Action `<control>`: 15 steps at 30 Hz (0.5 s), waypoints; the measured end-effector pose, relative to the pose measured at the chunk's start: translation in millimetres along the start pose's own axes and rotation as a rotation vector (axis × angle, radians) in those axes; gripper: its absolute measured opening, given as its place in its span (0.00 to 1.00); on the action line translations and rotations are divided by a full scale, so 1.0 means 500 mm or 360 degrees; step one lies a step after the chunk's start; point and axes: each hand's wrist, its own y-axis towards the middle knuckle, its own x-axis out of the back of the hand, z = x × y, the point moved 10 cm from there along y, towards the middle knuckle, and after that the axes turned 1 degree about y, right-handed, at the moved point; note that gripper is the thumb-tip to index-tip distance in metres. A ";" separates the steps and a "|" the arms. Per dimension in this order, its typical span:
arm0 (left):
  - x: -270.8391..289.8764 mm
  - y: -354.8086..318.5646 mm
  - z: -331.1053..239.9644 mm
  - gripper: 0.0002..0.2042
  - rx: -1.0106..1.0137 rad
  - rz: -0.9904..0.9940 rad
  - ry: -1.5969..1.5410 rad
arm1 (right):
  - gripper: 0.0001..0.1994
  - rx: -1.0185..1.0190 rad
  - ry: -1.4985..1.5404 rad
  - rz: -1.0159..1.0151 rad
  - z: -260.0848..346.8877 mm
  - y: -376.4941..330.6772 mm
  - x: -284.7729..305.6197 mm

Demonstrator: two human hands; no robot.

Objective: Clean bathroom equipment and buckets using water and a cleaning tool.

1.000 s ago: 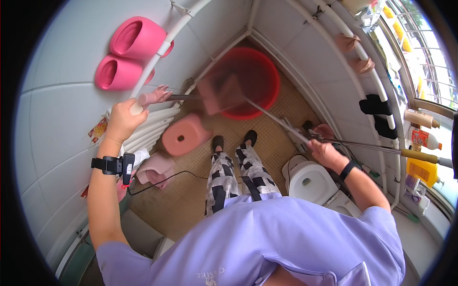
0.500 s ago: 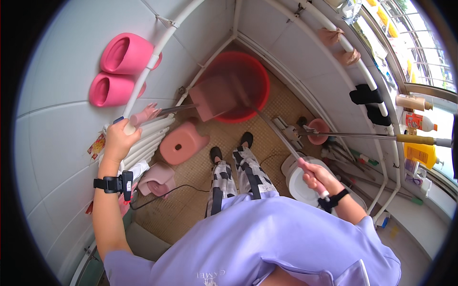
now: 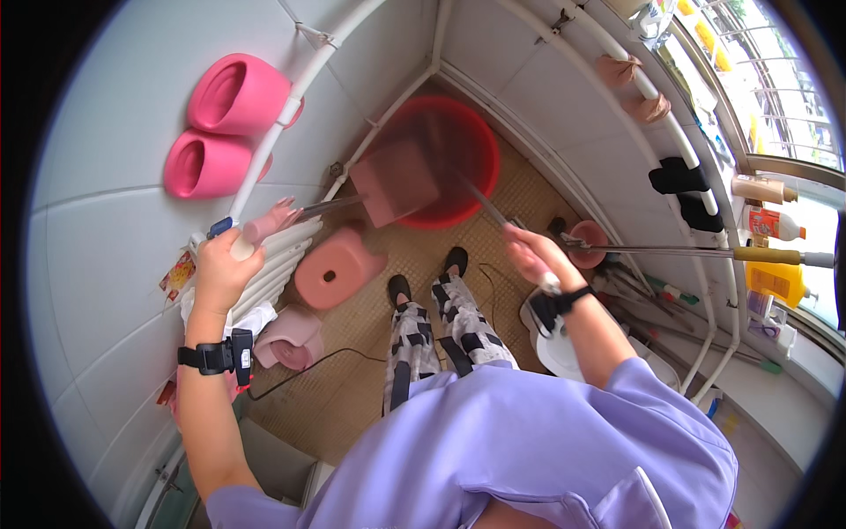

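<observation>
A pink dustpan (image 3: 394,183), blurred in motion, hangs over the red basin (image 3: 471,141) at the far corner of the tiled floor. The left hand (image 3: 220,269) is clamped on its pale handle near the wall; the right hand (image 3: 531,256) is closed around a thin metal pole (image 3: 485,203). In the cramped corner, a swing could likely strike the pink stool (image 3: 335,269) or spill the pan's load.
</observation>
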 end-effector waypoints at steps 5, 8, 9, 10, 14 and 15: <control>0.014 -0.012 0.003 0.13 -0.0046 -0.0028 0.0022 | 0.11 -0.0093 0.0366 0.0086 -0.070 -0.265 0.075; 0.014 -0.007 -0.001 0.14 -0.0098 -0.0042 0.0038 | 0.11 -0.0123 0.0456 -0.0020 -0.100 -0.306 0.086; 0.013 -0.005 0.007 0.14 -0.0094 -0.0042 0.0043 | 0.11 -0.0131 0.0451 -0.0005 -0.102 -0.293 0.089; 0.012 -0.005 0.013 0.14 -0.0086 -0.0043 0.0051 | 0.10 -0.0144 0.0444 0.0012 -0.105 -0.275 0.093; 0.001 -0.006 0.016 0.14 -0.0049 0.0003 0.0019 | 0.09 -0.0101 0.0333 -0.0112 -0.095 -0.113 0.142; 0.004 -0.011 0.016 0.13 -0.0053 -0.0003 0.0049 | 0.08 -0.0081 0.0301 -0.0139 -0.092 -0.071 0.135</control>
